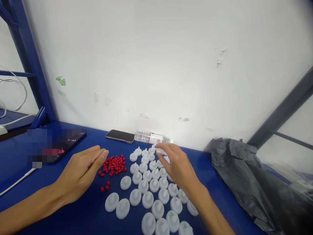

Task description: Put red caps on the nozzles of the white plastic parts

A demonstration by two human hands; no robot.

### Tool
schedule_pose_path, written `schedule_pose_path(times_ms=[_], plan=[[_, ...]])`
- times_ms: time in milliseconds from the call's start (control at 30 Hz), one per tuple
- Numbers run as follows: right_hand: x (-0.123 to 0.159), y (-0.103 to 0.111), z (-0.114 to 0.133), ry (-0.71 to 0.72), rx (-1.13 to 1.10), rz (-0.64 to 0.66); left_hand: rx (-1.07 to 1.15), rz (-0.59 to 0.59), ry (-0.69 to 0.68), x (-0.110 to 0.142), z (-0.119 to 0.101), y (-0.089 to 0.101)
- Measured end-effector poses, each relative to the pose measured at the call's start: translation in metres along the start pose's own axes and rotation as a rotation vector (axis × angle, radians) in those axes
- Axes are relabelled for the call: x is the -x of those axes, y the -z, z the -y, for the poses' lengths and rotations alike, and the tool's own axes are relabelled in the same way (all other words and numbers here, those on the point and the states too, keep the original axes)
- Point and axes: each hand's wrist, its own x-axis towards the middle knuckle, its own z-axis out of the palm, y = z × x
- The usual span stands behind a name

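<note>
Several white plastic caps [148, 186] with a stem on top lie in rows on the blue table [80, 215]. A pile of small red pieces [114, 164] lies to their left. My left hand [81, 171] rests flat on the table, fingers stretched toward the red pieces, holding nothing. My right hand [177, 164] reaches over the caps toward the far row, its fingertips curled down onto a white cap [159, 150] there. Whether it grips that cap I cannot tell.
A dark phone [120, 135] and a lying water bottle [150, 137] sit by the white wall. A second phone [69, 143] with a lit screen lies at the left, a white cable [17, 181] near it. A crumpled black plastic bag [246, 182] fills the right side.
</note>
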Motion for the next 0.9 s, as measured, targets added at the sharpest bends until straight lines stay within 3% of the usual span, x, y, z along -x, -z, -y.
schedule_pose_path(times_ms=[67,133,500,667,900], plan=[[0.004,0.001,-0.017,-0.143,0.017,0.026,-0.100,0.033,-0.006,-0.003,0.008,-0.002],[0.007,-0.001,-0.026,-0.199,0.036,0.073,-0.160,0.084,0.006,-0.005,0.015,-0.007],[0.016,-0.014,-0.032,-0.134,0.005,0.252,-0.268,0.160,0.106,-0.008,0.036,-0.020],[0.012,-0.001,-0.042,-0.184,0.050,0.203,-0.287,0.192,0.175,-0.009,0.045,-0.023],[0.030,0.018,-0.095,-0.369,0.201,0.075,-0.254,0.258,0.149,-0.009,0.059,-0.029]])
